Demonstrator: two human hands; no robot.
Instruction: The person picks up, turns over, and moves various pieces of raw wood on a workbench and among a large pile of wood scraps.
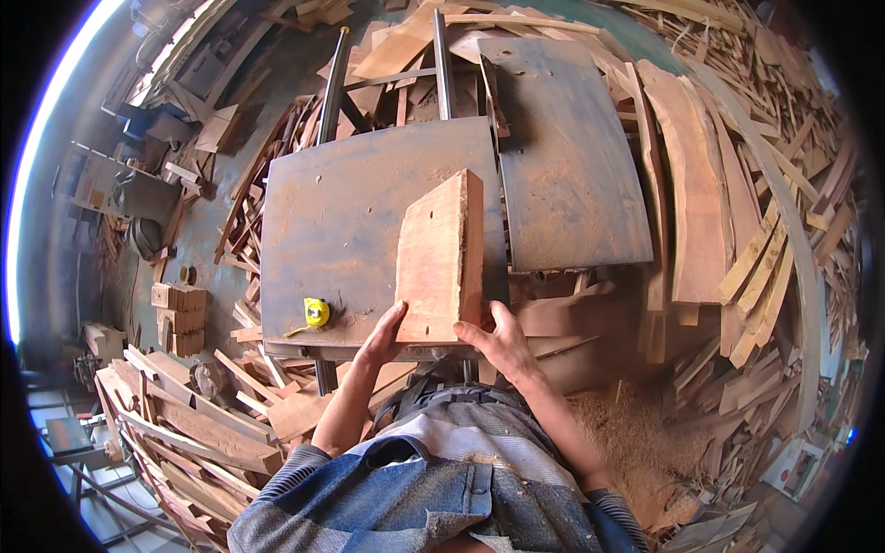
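A thick wooden board [430,263] with a slanted far end stands out over the near right part of a dusty grey metal machine table [350,212]. My left hand [383,334] presses against the board's near left corner, fingers along its side. On the near right corner my right hand [499,341] grips it, thumb on the top face and fingers around the side. The undersides of my fingers are hidden. A yellow tape measure [317,312] lies on the table to the left of my left hand, its tape end sticking out.
A second metal table [572,157] lies to the right across a narrow gap. Two metal rails [336,88] extend beyond the far edge. Long planks [691,184] and offcuts crowd the right side. Stacked wood [184,424] lies at left, and sawdust [636,442] is heaped at right.
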